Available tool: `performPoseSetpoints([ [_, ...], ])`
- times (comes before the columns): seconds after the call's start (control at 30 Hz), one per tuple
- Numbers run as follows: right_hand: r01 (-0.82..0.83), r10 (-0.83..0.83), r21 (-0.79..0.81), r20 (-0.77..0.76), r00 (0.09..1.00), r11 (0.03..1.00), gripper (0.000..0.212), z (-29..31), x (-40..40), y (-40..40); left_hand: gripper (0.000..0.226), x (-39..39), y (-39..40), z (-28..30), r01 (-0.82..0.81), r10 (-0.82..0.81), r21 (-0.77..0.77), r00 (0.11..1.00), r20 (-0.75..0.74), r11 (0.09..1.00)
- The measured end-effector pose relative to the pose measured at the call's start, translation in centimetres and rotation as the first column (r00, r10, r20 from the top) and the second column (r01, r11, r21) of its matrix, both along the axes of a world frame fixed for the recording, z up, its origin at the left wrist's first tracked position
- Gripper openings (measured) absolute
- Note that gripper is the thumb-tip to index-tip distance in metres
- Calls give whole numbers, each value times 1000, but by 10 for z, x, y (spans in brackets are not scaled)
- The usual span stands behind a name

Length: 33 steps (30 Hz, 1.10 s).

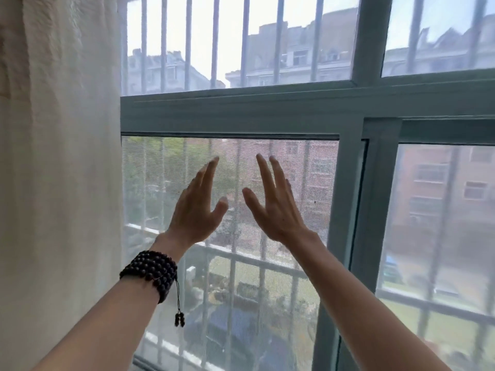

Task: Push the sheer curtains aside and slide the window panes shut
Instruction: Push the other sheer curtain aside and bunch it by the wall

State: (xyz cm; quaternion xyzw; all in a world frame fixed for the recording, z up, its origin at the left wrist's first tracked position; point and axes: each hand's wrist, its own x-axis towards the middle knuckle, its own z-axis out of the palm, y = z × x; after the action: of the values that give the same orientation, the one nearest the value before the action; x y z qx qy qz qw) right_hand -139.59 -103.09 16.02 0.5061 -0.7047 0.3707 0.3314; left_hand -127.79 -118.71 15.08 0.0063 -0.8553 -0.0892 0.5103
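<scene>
A cream sheer curtain (pixel 59 170) hangs bunched at the left, off the glass. The teal-framed window fills the view: a mesh-covered lower left section (pixel 166 266) and a sliding pane (pixel 439 226) at the lower right, whose upright frame (pixel 372 210) overlaps the mesh section's right edge. My left hand (pixel 197 210), with a dark bead bracelet on the wrist, and my right hand (pixel 276 207) are both raised in front of the mesh, fingers spread and pointing up, holding nothing. Whether the palms touch the mesh cannot be told.
A wide horizontal frame bar (pixel 241 113) crosses above the hands, with fixed upper panes (pixel 227 41) over it. Metal security bars (pixel 246 266) stand outside the glass, with apartment buildings beyond.
</scene>
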Motion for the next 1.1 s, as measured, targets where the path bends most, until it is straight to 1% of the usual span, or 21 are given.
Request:
performPoseSetpoints([
  [0.07, 33, -33, 3, -13, 999, 999, 74, 0, 1, 16, 82, -9, 12, 2, 54, -54, -11, 998, -30, 998],
  [0.2, 114, -114, -5, -28, 993, 993, 76, 1, 3, 51, 79, -26, 38, 6, 176, -184, -87, 977, -102, 981],
  [0.4, 243, -244, -15, -19, 970, 970, 89, 6, 7, 119, 79, -54, 88, 14, 326, -345, -145, 927, -143, 934],
  [0.5, 325, -326, -17, -20, 945, 945, 82, 6, 10, 161, 78, -68, 126, 19, 413, -436, -170, 889, -139, 895],
  [0.57, 397, -398, -32, -30, 917, 917, 77, 6, 11, 196, 77, -76, 159, 21, 479, -506, -190, 853, -131, 857],
  [0.73, 554, -556, -55, -51, 829, 831, 73, 5, 19, 283, 73, -92, 237, 22, 599, -632, -219, 763, -136, 771],
  [0.93, 695, -698, -67, -71, 713, 716, 74, 0, 40, 399, 79, -111, 345, 17, 752, -767, -153, 637, -81, 641],
  [1.1, 788, -789, -53, -40, 613, 614, 78, -4, 66, 480, 80, -112, 437, 15, 843, -851, -120, 521, -55, 524],
])
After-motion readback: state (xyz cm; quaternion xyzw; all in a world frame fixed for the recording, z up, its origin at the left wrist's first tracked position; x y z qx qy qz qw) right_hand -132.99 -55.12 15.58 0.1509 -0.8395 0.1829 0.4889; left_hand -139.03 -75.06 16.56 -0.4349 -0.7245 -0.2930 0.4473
